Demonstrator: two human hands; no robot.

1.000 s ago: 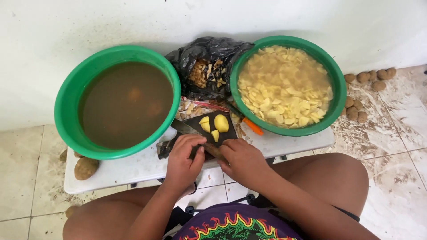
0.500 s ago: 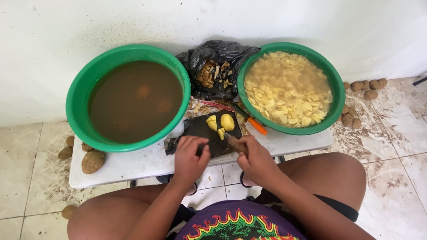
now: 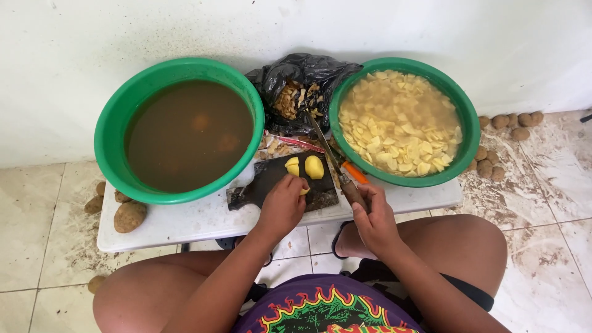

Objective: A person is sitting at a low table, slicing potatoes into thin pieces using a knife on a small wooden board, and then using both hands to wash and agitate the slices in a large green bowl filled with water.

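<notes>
My left hand (image 3: 283,206) rests on the dark cutting board (image 3: 265,182), its fingers closed over a small yellow potato piece (image 3: 304,191). Two more peeled potato pieces (image 3: 306,166) lie on the board just beyond it. My right hand (image 3: 370,213) grips the wooden handle of a knife (image 3: 336,163), whose blade points away toward the black bag. The right hand sits at the board's right edge, apart from the potato.
A green basin of brown water (image 3: 179,129) stands at left, and a green basin of potato slices in water (image 3: 401,120) at right. A black bag of peels (image 3: 299,92) lies between them. An orange peeler (image 3: 354,173) and unpeeled potatoes (image 3: 128,216) sit on the white table (image 3: 203,222).
My right hand lifted the knife off the board and swung its blade up and to the right. My left hand moved forward onto a potato piece.
</notes>
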